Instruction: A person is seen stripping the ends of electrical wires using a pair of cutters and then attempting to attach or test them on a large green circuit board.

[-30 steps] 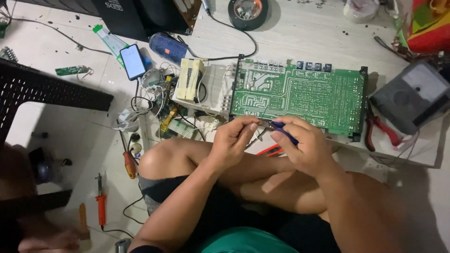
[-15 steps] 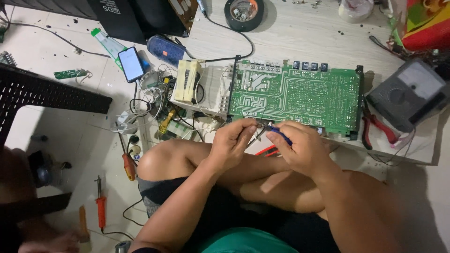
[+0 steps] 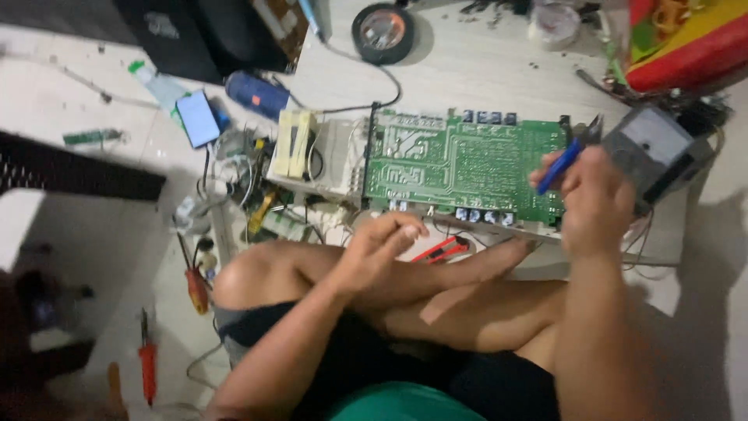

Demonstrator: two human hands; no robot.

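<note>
— Orange-handled screwdrivers (image 3: pixel 148 362) are seen at the far left, laid on the pale floor (image 3: pixel 101 234), with a second one (image 3: pixel 195 284) just beside the bent knee. What is found further in?

— A phone with a lit blue screen (image 3: pixel 197 118) is laid flat near a dark blue cylinder (image 3: pixel 257 95), and below them a tangle of wires and small parts (image 3: pixel 249 203) is spread out. A cream-coloured transformer block (image 3: pixel 294 144) is mounted just left of the board.

— And the left hand?

— The left hand (image 3: pixel 382 249) is held over the crossed legs, just below the board's near edge. Its fingers (image 3: pixel 405 231) are loosely curled together; nothing can be made out in them. A red-handled tool (image 3: pixel 440 249) is lying just beside it.

— How is the board described?

— The green circuit board (image 3: pixel 460 168) is laid flat on a low pale counter (image 3: pixel 467 70), in front of the person. Fine pale tracks are seen across it, with a row of dark blue components along the far edge and another along the near edge.

— And to the right?

— The right hand (image 3: pixel 596 199) is raised over the board's right end. Its fingers are clamped on a pair of blue-handled pliers (image 3: pixel 565 160), the dark tip pointing up and away. A grey meter (image 3: pixel 654 152) is lying just behind the hand, and a roll of black tape (image 3: pixel 383 33) is lying further back.
</note>
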